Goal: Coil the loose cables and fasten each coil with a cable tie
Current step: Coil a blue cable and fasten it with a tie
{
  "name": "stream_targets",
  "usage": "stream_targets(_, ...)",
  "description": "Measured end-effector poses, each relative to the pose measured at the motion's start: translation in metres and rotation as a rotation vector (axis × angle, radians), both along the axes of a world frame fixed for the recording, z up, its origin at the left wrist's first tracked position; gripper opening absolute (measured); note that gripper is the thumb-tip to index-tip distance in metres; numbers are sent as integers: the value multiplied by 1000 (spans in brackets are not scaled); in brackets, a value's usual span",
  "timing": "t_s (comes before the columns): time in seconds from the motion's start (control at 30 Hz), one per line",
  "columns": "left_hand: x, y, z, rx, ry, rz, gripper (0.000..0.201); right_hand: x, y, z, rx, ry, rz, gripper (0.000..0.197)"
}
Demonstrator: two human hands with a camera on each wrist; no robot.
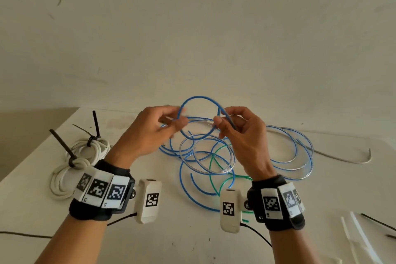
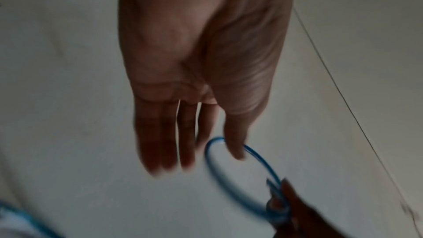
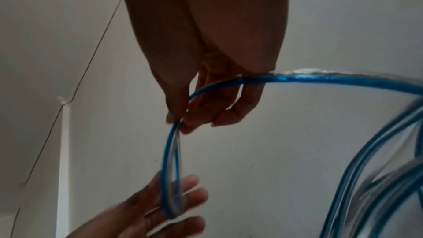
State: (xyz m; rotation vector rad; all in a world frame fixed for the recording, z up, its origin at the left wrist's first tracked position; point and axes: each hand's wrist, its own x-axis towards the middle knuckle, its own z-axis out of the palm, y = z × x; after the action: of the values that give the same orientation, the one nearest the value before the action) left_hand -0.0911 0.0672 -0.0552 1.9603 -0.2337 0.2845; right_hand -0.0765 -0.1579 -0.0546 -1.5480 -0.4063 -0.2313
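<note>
The blue cable [image 1: 200, 118] is raised above the middle of the table [image 1: 192, 242] as 1 small loop, the rest of it sprawling in loose rings on the surface below and toward the right edge. The right hand [image 1: 242, 135] pinches the loop's crossing between thumb and fingertips. The left hand [image 1: 154, 133] has its fingers [image 2: 164, 138] nearly straight, thumb resting on the loop's other side, not clamped round it. A green cable [image 1: 220, 163] lies tangled under the blue rings. Near the left edge sits a white cable [image 1: 70, 169] coil bound with 2 black ties [image 1: 62, 143].
</note>
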Motion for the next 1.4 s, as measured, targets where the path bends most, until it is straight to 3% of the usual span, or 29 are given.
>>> stream_targets(0.07,-2,-1,2,248,-214,19,69,-1,0,0,-152,-5,69,16)
stream_targets(0.1,-4,-5,4,311,-294,-33,67,-2,0,-1,-245,-6,114,12)
stream_targets(0.13,-7,-10,8,324,-300,-115,59,-3,0,-2,-332,-4,156,10)
stream_targets(0.23,-15,-21,14,209,-82,-305,40,-6,1,-4,-465,27,240,13)
stream_targets(0.37,-19,-13,16,156,49,-273,44,-8,-2,0,-445,70,240,21)
stream_targets(0.5,-16,-14,14,195,-22,-181,36,-7,-1,4,-450,45,195,18)
stream_targets(0.6,-12,-9,13,187,-67,-130,34,-3,-6,5,-362,-5,66,15)
stream_targets(0.8,-7,-7,17,-170,-190,23,24,-2,2,5,-193,-111,-155,16)
stream_targets(0.93,-7,-9,15,-331,-211,64,22,-6,11,0,-278,-60,-79,16)
stream_targets(1.03,-8,-13,14,-352,-214,77,22,-12,16,2,-162,29,13,15)
stream_targets(1.13,-7,-8,14,-246,-150,50,31,-11,14,4,-127,3,6,10)
stream_targets(1.23,-8,-4,12,22,-50,-53,48,-6,8,1,-348,-75,15,10)
stream_targets(1.3,-11,-9,12,141,-10,-87,37,-5,7,-2,-503,-123,51,9)
stream_targets(1.4,-13,-11,13,178,42,-96,28,-7,9,-3,-567,-176,58,9)
